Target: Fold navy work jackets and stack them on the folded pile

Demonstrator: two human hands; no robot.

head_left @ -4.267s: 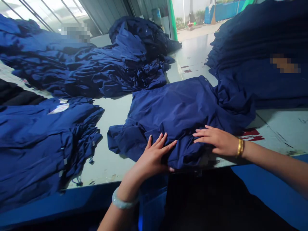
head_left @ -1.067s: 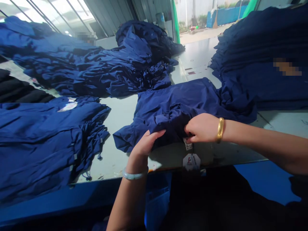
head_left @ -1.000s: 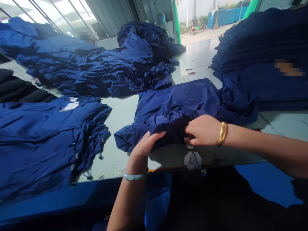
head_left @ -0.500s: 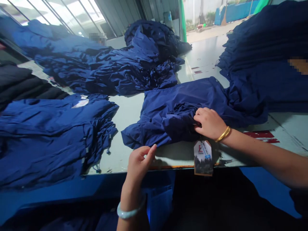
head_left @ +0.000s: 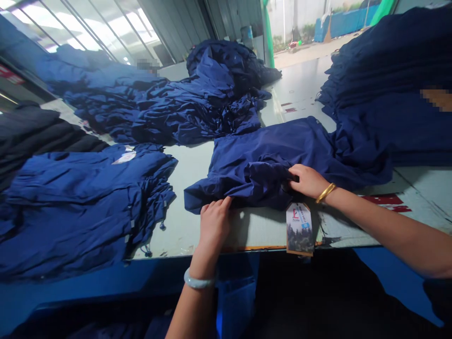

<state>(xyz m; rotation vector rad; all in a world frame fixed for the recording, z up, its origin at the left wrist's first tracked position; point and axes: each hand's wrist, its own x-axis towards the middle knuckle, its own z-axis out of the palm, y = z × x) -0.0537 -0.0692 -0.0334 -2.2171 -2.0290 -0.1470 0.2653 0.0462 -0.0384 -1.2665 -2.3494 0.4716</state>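
Navy nylon garment (head_left: 261,165) lying crumpled on the pale grey desk (head_left: 197,165), close to its edge. Left hand (head_left: 214,226) lightly curled, resting on the hem; right hand (head_left: 309,181) half closed around a fold, just above a white-and-dark cardboard hang tag (head_left: 300,229), its small print unreadable.

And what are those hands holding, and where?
The right hand seems to pinch the navy garment at a fold above its hang tag; the left hand only touches the near edge.
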